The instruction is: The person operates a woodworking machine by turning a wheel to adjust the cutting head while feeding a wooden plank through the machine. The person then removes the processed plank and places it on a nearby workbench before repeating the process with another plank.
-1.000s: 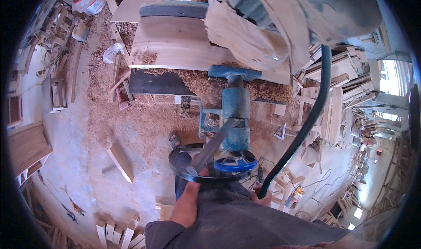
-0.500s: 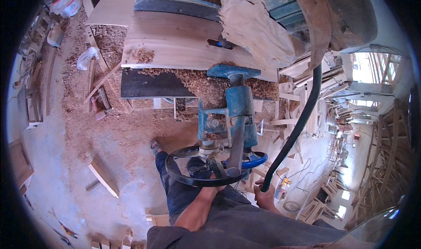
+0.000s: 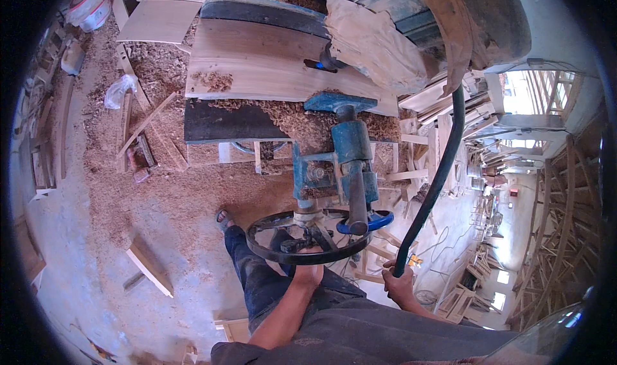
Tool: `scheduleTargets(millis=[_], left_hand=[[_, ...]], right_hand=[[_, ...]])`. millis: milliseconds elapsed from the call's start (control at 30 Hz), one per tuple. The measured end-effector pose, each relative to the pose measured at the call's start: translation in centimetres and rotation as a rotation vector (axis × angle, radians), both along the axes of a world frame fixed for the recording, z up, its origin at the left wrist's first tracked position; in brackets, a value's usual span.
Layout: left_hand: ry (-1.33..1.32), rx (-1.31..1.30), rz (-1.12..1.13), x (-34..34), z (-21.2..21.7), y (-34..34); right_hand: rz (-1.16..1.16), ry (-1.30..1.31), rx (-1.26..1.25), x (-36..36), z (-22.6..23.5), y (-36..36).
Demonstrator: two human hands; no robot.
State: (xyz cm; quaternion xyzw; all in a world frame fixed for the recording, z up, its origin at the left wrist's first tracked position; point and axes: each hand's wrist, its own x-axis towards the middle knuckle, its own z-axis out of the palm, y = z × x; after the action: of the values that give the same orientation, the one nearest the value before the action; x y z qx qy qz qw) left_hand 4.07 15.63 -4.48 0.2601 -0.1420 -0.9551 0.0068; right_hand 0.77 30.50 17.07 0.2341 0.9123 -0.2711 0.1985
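Observation:
My left hand (image 3: 310, 274) is closed at the near side of a large black handwheel (image 3: 270, 258), its fingers partly hidden behind the rim. My right hand (image 3: 400, 285) wraps round the lower end of a long dark lever (image 3: 429, 201). Beyond the wheel stands a blue clamp assembly (image 3: 351, 140) with a smaller blue handwheel (image 3: 382, 222) at its right. The clamp's blue pad (image 3: 340, 103) lies over the near edge of a wide pale board (image 3: 257, 50). A slot (image 3: 319, 65) with something blue in it shows in the board.
Wood shavings (image 3: 302, 124) cover the dark machine table (image 3: 225, 122) and much of the floor. A torn tan sheet (image 3: 376, 44) hangs by the machine's motor housing. Offcuts (image 3: 149, 268) lie on the left floor. Stacked timber (image 3: 559, 217) lines the right side.
The large handwheel's spokes have turned, and my left hand has moved slightly up with it. My right hand still holds the lever and sits a little higher. The whole view has shifted slightly.

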Motion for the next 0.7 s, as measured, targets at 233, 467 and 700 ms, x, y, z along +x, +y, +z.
scheduleTargets(millis=[233,467,700], left_hand=[[-0.021,0.505,0.126,-2.1,5.3,-4.9],[-0.15,0.381,0.083,-2.2,5.2,-3.8],[-0.264,0.411,0.085,-2.0,3.7,-2.1]], right_hand=[[0.013,0.022,0.015,0.2,-0.2,0.3],[0.018,0.004,0.037,-0.1,0.2,-0.1],[-0.01,-0.02,0.006,0.4,0.2,1.3]])
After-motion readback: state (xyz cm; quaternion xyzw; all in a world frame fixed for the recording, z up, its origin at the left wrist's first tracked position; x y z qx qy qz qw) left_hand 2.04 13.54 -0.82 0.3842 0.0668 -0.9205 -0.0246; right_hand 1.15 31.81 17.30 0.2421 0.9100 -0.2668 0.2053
